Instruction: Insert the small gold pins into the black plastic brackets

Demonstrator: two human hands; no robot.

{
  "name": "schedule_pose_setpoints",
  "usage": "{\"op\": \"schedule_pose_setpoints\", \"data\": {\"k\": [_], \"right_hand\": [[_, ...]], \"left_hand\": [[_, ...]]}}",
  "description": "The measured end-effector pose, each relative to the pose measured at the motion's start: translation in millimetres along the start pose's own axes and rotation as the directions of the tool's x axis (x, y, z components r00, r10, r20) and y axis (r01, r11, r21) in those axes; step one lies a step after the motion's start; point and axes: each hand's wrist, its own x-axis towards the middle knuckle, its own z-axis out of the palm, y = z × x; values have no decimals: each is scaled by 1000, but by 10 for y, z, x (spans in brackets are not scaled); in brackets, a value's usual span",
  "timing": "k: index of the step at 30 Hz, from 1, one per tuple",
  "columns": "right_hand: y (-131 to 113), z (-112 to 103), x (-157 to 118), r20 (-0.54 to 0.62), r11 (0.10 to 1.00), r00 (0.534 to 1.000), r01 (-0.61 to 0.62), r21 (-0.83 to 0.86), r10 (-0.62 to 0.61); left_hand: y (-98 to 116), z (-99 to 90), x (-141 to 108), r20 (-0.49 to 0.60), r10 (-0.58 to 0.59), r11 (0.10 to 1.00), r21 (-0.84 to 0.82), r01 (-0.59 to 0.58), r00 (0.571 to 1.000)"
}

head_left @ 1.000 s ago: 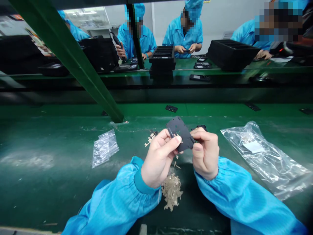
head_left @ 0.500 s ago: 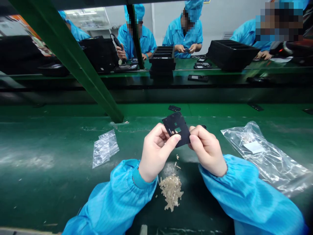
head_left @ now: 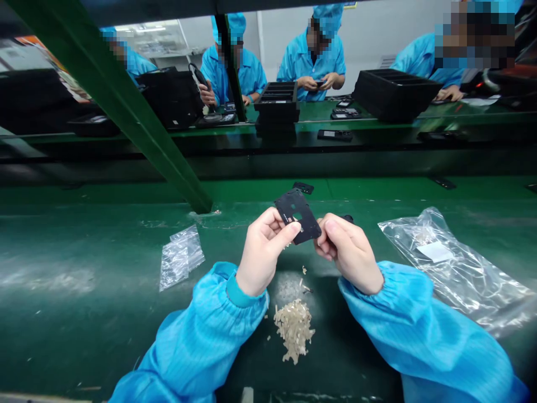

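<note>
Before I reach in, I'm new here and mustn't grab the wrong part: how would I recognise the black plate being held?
On the green bench, find the heap of beige scraps. Above it in the picture, the left hand pinches the flat black plate, with the right hand at its corner. Unlike the black part lying beyond it, this plate is held up.

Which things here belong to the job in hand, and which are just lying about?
Apparently in use:
black plate, in the left hand; right hand at its corner
pile of beige pieces, probably

Apparently lying about:
small clear bags, left
large clear bag, right
</note>
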Motion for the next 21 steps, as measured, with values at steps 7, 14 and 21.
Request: {"op": "schedule_pose_setpoints", "data": {"k": [7, 14, 21], "right_hand": [[102, -66, 122, 57, 913, 990, 141, -382, -129], [659, -152, 402, 148, 682, 988, 78, -727, 44], [876, -119, 419, 252, 538, 955, 130, -833, 158]], "left_hand": [[-71, -102, 205, 65, -11, 996, 89, 5, 998], [-412, -627, 1294, -241, -120, 759, 603, 245, 963], [-687, -1112, 1956, -422, -144, 532, 730, 429, 895]]}}
